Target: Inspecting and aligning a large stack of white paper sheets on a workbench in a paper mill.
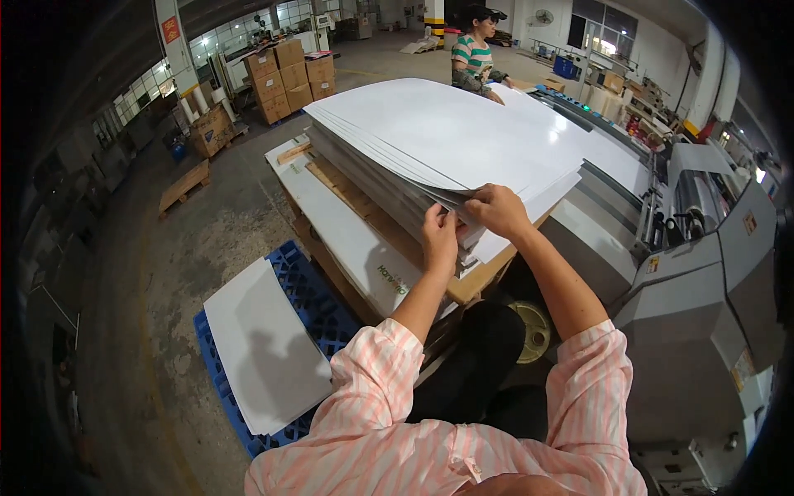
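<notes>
A tall stack of large white sheets (430,124) lies in front of me on a wooden pallet. Both my hands are at its near corner. My right hand (496,211) pinches the lifted corner of the upper sheets, its fingers curled over their edge. Just left of it, my left hand (440,236) is closed at the side of the stack, against the sheet edges. The upper sheets bow upward along the left side, leaving gaps between them. How many sheets are between my fingers is hidden.
At the lower left, white sheets (265,347) lie on a blue plastic pallet (219,364). A grey machine (686,298) stands close on my right. A co-worker (473,54) is beyond the stack. Cardboard boxes (289,78) are piled at the back left, near a small wooden pallet (184,186).
</notes>
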A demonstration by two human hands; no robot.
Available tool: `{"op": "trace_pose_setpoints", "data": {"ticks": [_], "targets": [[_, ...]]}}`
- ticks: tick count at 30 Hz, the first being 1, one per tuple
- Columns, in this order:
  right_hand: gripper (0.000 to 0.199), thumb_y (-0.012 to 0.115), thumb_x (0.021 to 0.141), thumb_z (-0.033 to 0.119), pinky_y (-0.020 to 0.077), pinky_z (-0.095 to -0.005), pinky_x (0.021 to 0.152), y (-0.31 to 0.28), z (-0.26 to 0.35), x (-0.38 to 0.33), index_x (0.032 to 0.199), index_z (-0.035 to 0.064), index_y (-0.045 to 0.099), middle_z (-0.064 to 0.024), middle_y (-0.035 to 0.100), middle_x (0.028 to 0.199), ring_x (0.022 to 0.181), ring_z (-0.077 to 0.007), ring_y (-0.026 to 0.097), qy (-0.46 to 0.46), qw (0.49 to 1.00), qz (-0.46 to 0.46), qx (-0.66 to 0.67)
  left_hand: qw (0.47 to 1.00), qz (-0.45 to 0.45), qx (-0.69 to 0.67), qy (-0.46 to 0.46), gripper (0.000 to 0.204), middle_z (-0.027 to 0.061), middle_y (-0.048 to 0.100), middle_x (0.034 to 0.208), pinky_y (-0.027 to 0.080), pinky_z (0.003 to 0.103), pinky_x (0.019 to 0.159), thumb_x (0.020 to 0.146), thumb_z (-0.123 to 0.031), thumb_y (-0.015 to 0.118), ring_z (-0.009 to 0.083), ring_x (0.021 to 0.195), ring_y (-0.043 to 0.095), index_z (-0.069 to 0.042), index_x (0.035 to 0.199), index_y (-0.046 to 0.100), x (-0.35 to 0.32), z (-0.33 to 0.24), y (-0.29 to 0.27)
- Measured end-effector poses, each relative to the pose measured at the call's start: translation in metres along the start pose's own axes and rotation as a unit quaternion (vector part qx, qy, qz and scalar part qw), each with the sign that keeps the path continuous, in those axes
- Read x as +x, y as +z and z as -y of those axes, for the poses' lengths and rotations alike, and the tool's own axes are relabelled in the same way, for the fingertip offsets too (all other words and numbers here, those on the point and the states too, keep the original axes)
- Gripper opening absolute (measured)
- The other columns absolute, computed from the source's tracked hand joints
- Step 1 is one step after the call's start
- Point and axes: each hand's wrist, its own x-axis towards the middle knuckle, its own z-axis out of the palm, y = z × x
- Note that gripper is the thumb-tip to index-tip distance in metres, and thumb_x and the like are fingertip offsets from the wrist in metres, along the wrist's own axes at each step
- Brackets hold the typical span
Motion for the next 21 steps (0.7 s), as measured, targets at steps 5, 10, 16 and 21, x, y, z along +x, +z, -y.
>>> {"op": "trace_pose_setpoints", "data": {"ticks": [5,10,16,21], "targets": [[0.025,0.061,0.076,0.031,0.0425,-0.0401,0.071,-0.001,0.002,-0.001,0.069,0.0080,0.066,-0.0053,0.063,0.086,0.085,-0.0260,0.056,-0.115,0.963,-0.175,-0.167,0.999,-0.038,0.019,-0.008,0.050,0.0121,0.053,0.098,0.051,0.029,0.066,0.088,-0.017,0.054,0.0166,0.081,0.054,-0.001,0.128,0.029,0.002,-0.009,0.006],[0.018,0.064,0.077,0.023,0.0429,-0.0357,0.077,-0.016,-0.010,-0.007,0.084,0.0071,0.066,-0.0055,0.059,0.106,0.091,-0.0241,0.054,-0.338,0.898,-0.217,-0.179,0.993,-0.038,0.099,0.044,0.026,0.0073,0.053,0.090,0.047,0.028,0.061,0.088,-0.019,0.051,0.0149,0.074,0.052,-0.001,0.106,0.048,0.010,0.000,-0.004],[0.035,0.058,0.084,0.035,0.0446,-0.0353,0.067,-0.006,-0.021,0.023,0.088,0.0010,0.065,-0.0132,0.062,0.086,0.075,-0.0251,0.057,-0.145,0.984,-0.080,0.060,0.989,0.094,0.113,0.005,0.023,-0.0007,0.054,0.070,0.038,0.024,0.058,0.087,-0.019,0.050,0.0080,0.064,0.047,-0.001,0.074,0.057,0.006,0.003,-0.001],[0.047,0.056,0.086,0.039,0.0373,-0.0293,0.051,-0.022,-0.005,0.033,0.072,-0.0048,0.061,-0.0042,0.047,0.055,0.055,-0.0111,0.042,0.004,0.918,-0.166,0.360,0.993,0.091,0.077,0.002,0.018,-0.0009,0.053,0.070,0.037,0.024,0.058,0.084,-0.015,0.051,0.0083,0.064,0.047,-0.001,0.075,0.057,0.007,0.007,-0.009]]}}
